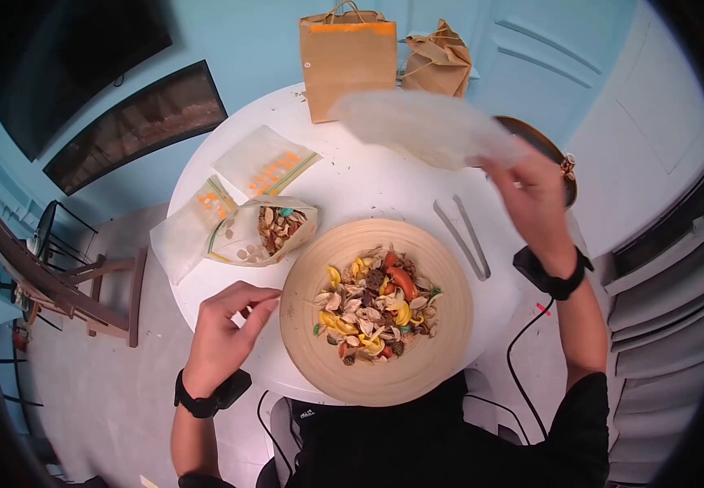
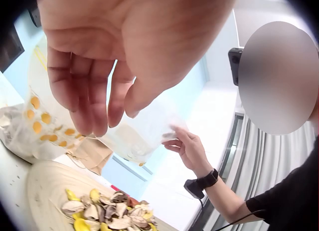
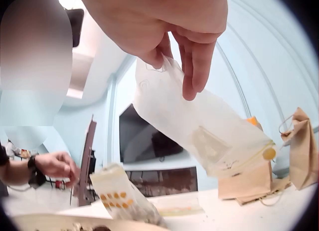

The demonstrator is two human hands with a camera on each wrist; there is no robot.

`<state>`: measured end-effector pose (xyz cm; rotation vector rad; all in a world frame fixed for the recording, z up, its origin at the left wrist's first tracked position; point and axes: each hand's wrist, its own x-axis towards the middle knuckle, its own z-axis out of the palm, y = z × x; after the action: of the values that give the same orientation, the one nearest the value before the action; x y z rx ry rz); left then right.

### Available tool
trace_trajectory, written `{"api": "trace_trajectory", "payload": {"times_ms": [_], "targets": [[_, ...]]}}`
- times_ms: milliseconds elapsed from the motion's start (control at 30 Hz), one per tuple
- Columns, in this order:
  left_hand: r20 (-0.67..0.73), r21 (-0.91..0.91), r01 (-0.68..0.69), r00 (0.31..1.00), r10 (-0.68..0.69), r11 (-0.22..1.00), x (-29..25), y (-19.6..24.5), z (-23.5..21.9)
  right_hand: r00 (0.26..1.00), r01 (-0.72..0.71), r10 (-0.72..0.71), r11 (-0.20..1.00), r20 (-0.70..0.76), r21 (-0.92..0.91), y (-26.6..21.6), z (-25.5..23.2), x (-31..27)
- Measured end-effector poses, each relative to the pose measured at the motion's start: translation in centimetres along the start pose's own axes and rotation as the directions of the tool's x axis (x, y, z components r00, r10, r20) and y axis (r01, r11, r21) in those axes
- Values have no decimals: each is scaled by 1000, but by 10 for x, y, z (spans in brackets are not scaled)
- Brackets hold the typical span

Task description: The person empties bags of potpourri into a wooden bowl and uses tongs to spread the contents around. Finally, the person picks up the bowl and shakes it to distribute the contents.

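My right hand [image 1: 531, 191] pinches one end of a translucent zip bag [image 3: 199, 121], which hangs in the air over the far right of the table. Dark crumbs show near its zip strip in the right wrist view. My left hand [image 1: 230, 329], fingers loosely bent and holding nothing, hovers at the left rim of a wide wooden dish [image 1: 303, 350]. Dried potpourri [image 1: 376, 313] of pale petals, yellow curls, red pieces and brown pods is heaped in the dish. Left of it stands an opened bag [image 1: 238, 244] with more dried pieces inside.
Metal tongs [image 1: 466, 236] lie right of the dish. Two flat bags with orange dots, one of them a zip bag [image 1: 266, 163], lie at the left. Paper bags [image 1: 348, 65] stand at the back, and a dark round tray [image 1: 567, 183] sits behind my right hand.
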<state>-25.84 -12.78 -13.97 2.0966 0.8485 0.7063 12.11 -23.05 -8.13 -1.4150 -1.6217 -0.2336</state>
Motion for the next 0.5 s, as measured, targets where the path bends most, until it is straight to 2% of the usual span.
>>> {"api": "trace_trajectory", "payload": {"times_ms": [33, 67, 100, 133, 167, 200, 267, 300, 367, 433, 500], "targets": [[-3, 8, 2, 1000, -2, 1000, -2, -1, -2, 991, -96, 92, 994, 94, 47, 4, 11, -2], [-52, 62, 54, 997, -51, 997, -4, 0, -4, 983, -17, 34, 996, 181, -93, 15, 21, -9], [-104, 115, 108, 990, -96, 988, -5, 0, -7, 974, 28, 8, 988, 225, -155, 19, 26, -16], [-120, 186, 81, 991, -59, 979, -7, -3, -9, 963, 77, -18, 974, 268, -211, 19, 31, -19], [-128, 193, 90, 990, -65, 977, -8, -6, -9, 931, -37, 92, 987, 354, -158, 14, 32, -25], [-162, 276, 50, 987, -5, 960, -8, -9, -9, 875, -155, 191, 981, 444, -115, 7, 33, -28], [-170, 435, -33, 978, 118, 900, -8, -24, -10, 853, -172, 204, 979, 480, -109, -4, 29, -30], [-171, 437, -26, 979, 112, 899, -5, -26, -10, 830, -192, 224, 975, 511, -115, -10, 25, -31], [-182, 556, 67, 982, 43, 829, 1, -29, -10, 831, -219, 225, 973, 510, -72, -23, 17, -36], [-221, 535, 82, 974, 45, 841, 8, -37, -10, 768, -358, 295, 934, 569, -1, -27, 5, -43], [-267, 529, 98, 962, 56, 843, 22, -36, -11, 763, -395, 338, 919, 551, -18, -28, -1, -56]]}}
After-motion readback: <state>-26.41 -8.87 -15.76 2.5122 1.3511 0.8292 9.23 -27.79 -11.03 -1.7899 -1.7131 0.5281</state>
